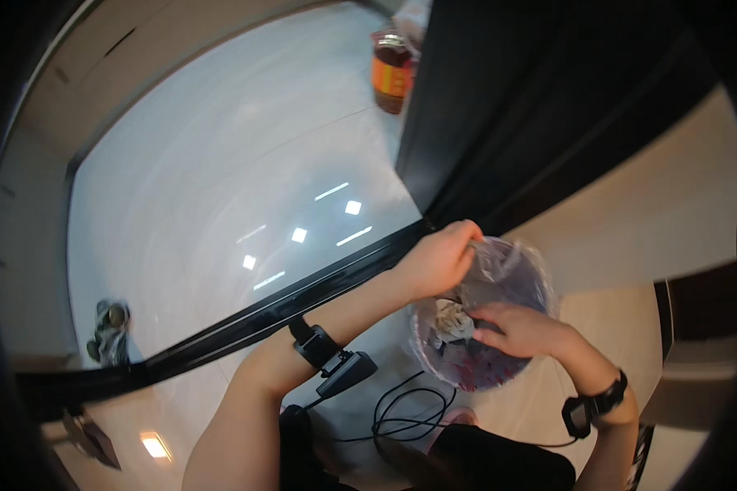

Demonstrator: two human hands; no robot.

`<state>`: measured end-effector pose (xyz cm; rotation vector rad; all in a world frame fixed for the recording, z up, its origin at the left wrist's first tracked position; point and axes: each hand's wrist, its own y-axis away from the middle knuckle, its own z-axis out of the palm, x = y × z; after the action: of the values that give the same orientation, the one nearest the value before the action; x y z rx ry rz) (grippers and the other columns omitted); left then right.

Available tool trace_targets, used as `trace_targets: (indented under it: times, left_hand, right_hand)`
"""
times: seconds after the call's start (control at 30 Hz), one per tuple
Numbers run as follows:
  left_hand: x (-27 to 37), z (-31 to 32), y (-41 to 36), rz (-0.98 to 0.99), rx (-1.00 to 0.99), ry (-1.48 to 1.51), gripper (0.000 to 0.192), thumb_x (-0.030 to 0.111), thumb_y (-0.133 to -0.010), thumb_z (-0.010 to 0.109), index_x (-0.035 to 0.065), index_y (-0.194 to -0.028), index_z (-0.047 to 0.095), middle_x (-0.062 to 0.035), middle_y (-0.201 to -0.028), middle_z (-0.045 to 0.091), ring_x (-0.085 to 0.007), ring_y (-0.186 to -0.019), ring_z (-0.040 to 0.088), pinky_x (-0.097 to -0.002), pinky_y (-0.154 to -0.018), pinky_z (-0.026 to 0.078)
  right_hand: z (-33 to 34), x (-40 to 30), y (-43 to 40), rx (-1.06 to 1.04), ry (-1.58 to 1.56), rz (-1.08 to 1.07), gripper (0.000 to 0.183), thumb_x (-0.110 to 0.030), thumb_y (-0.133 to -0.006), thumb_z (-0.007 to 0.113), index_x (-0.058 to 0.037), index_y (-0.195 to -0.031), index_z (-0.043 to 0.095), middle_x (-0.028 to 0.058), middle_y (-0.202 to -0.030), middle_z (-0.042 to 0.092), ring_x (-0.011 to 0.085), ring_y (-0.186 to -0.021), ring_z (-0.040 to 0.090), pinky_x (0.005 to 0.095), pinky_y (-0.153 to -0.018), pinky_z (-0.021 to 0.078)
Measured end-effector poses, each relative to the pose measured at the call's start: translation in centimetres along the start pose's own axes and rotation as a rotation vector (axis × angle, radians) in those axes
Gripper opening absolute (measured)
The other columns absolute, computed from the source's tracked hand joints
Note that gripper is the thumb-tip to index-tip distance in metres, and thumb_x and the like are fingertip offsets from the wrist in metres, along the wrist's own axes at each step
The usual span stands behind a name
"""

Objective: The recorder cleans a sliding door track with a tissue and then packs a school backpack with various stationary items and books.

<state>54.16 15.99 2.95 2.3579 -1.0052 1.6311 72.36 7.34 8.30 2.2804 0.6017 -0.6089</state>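
Note:
A round waste bin [419, 344] with a clear plastic liner [508, 270] stands on the floor in front of me. My left hand [445, 258] grips the liner at the bin's upper left rim. Inside the bin's mouth, my right hand [516, 331] has its thumb and fingers at a crumpled, whitish and yellowish wad [453, 320]; whether it grips the wad is unclear. Red bits [476, 371] lie lower in the bin. Black devices are strapped to both forearms.
A black door track [270, 313] crosses the floor beside a dark panel [528, 92]. Beyond it stands a jar with an orange label [390, 77]. A greenish object [110, 331] sits at the left. Black cable [414, 411] lies coiled near my feet.

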Motion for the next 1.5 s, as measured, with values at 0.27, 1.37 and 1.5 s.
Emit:
trace_targets:
  times: [0.27,1.37,1.5]
  left_hand:
    - [-0.2,-7.7,4.2,-0.15,0.059,-0.035,0.04,0.015,-0.079,0.055,0.0012,-0.114,0.04,-0.0183,-0.118,0.042,-0.0305,-0.102,0.05,-0.0353,-0.084,0.043]
    - [35.2,-30.9,12.6,-0.865,0.785,0.332,0.021,0.014,-0.09,0.044,-0.0008,-0.103,0.05,-0.0087,-0.1,0.057,-0.014,-0.089,0.056,-0.0253,-0.08,0.042]
    - [41.0,-32.0,13.4,-0.862,0.836,0.274,0.02,0.014,-0.09,0.044,-0.0005,-0.102,0.051,-0.0086,-0.1,0.057,-0.0135,-0.086,0.055,-0.0253,-0.078,0.042]
  right_hand:
    - [-4.7,-4.4,-2.7,-0.217,-0.426,0.088,0.041,-0.023,-0.083,0.054,-0.0046,-0.118,0.047,0.0156,-0.113,0.052,0.027,-0.103,0.052,0.0321,-0.085,0.0411]
    - [-20.4,-25.7,17.0,0.11,-1.025,0.447,0.032,-0.02,-0.089,0.044,-0.0018,-0.115,0.047,0.01,-0.109,0.055,0.0172,-0.096,0.055,0.0278,-0.085,0.0414]
    - [-22.0,-27.8,21.4,0.184,-1.093,0.422,0.032,-0.019,-0.089,0.045,-0.0007,-0.115,0.047,0.0101,-0.108,0.055,0.0169,-0.095,0.055,0.0271,-0.084,0.0412]
